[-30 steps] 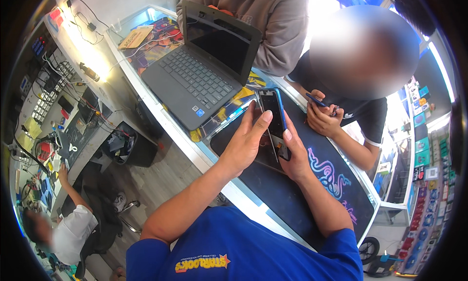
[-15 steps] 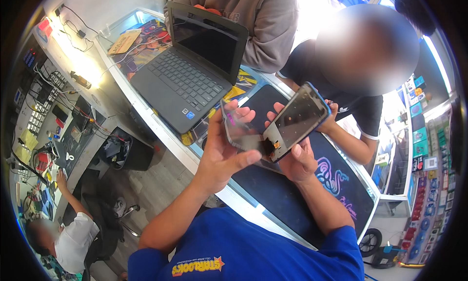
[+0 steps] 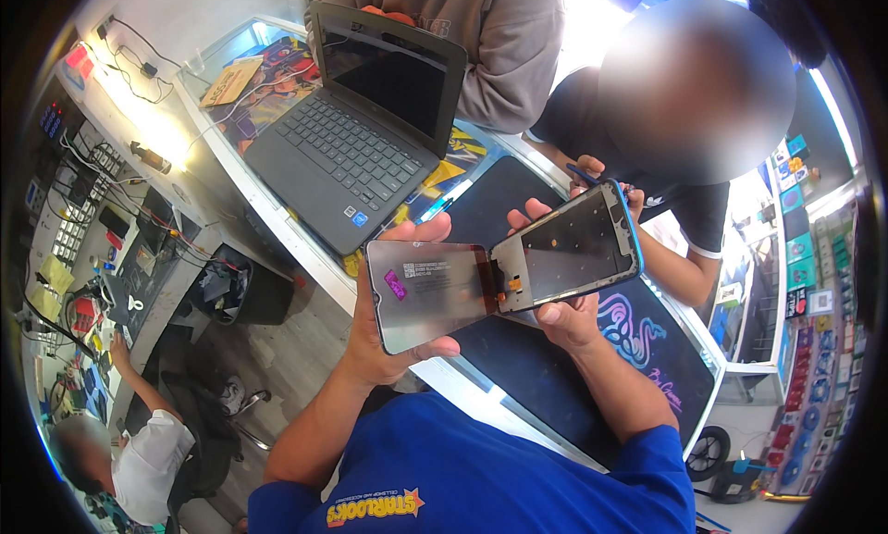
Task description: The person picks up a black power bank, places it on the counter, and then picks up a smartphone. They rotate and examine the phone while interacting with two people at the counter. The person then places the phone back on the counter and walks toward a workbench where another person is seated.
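Observation:
My left hand (image 3: 370, 335) grips a phone screen panel (image 3: 430, 298) by its edges, fingers behind it and thumb along the lower edge. The panel's silvery back faces up, with a purple mark and small print on it. In my right hand (image 3: 572, 319) rests an opened phone body (image 3: 573, 249) with a blue rim, its dark inner frame and an orange flex piece showing. Panel and body lie side by side like an open book, their inner edges meeting near the flex. Whether a cable joins them I cannot tell. Both are held above the counter mat (image 3: 499, 353).
A dark open laptop (image 3: 347, 155) stands on the glass counter to the left. Across the counter are a person in a grey hoodie (image 3: 518, 62) and another in a dark shirt (image 3: 689, 215). Further left, a person in white (image 3: 153, 465) sits at a cluttered workbench (image 3: 153, 321).
My left hand has turned the screen panel flatter, so its back now faces up. The phone body has tilted flatter and shifted slightly right and down.

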Available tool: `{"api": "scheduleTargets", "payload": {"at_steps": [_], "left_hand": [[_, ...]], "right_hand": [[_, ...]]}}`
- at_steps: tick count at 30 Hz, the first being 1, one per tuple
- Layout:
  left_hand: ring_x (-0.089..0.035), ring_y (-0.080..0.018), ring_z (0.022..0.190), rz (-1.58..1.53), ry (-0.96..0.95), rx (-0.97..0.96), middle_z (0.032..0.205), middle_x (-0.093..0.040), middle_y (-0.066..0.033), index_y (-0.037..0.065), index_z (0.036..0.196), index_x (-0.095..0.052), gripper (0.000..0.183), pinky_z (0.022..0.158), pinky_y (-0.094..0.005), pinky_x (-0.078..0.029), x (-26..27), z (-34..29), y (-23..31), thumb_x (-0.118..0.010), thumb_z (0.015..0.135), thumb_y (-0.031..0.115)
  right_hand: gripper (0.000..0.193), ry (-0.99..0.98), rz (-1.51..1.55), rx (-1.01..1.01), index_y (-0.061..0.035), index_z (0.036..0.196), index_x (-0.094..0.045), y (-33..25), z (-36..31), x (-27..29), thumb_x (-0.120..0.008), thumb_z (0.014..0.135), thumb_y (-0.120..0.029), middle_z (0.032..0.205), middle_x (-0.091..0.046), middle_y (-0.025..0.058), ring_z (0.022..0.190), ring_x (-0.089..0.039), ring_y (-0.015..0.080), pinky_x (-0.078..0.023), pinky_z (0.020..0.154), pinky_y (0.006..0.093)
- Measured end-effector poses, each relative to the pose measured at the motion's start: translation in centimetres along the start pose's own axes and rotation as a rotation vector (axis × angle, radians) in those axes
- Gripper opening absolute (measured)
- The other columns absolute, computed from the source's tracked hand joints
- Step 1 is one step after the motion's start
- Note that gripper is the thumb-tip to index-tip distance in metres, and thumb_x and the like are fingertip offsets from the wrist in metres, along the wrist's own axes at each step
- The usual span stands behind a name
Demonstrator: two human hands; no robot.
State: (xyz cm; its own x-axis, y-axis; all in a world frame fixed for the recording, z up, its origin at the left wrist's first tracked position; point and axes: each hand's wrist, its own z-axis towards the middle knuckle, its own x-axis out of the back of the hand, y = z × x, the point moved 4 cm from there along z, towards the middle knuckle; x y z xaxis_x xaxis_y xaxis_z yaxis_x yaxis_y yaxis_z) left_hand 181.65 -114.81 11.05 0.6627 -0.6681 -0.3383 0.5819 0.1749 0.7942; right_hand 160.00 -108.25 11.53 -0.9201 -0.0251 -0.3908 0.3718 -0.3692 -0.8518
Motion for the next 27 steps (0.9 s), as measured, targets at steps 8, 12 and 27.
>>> {"api": "scheduleTargets", "payload": {"at_steps": [8, 12, 27], "left_hand": [[-0.046, -0.0341, 0.156, -0.146, 0.108, 0.156, 0.169, -0.040, -0.0200, 0.011, 0.173, -0.018, 0.126, 0.127, -0.0517, -0.042, 0.2, 0.3, 0.1, -0.101, 0.079, 0.023], [-0.053, -0.0299, 0.150, -0.150, 0.145, 0.228, 0.163, -0.046, -0.0137, 0.009, 0.173, -0.022, 0.119, 0.125, -0.0459, -0.044, 0.7, 0.6, -0.4, -0.099, 0.083, 0.021], [-0.065, -0.0215, 0.118, 0.210, 0.237, 0.386, 0.140, -0.053, -0.0162, -0.003, 0.156, -0.041, 0.094, 0.096, -0.0339, -0.058, -3.8, 5.3, -2.4, -0.092, 0.092, 0.043]], "right_hand": [[0.124, -0.013, -0.064, -0.058, -0.0093, 0.173, -0.022, 0.2, 0.0, 0.0, -0.099, 0.079, -0.038, 0.175, -0.033, 0.0200, 0.161, -0.037, 0.0383, -0.038, 0.129, 0.0551], [0.118, -0.024, -0.030, -0.111, -0.0070, 0.172, -0.023, 0.8, 0.1, 0.1, -0.093, 0.085, -0.045, 0.175, -0.031, 0.0228, 0.160, -0.040, 0.0382, -0.040, 0.128, 0.0552], [0.063, 0.223, 0.416, -0.271, -0.0096, 0.163, -0.047, 2.9, -0.2, 0.4, -0.026, 0.121, -0.051, 0.158, -0.059, 0.0134, 0.132, -0.066, 0.0237, -0.053, 0.113, 0.0442]]}}
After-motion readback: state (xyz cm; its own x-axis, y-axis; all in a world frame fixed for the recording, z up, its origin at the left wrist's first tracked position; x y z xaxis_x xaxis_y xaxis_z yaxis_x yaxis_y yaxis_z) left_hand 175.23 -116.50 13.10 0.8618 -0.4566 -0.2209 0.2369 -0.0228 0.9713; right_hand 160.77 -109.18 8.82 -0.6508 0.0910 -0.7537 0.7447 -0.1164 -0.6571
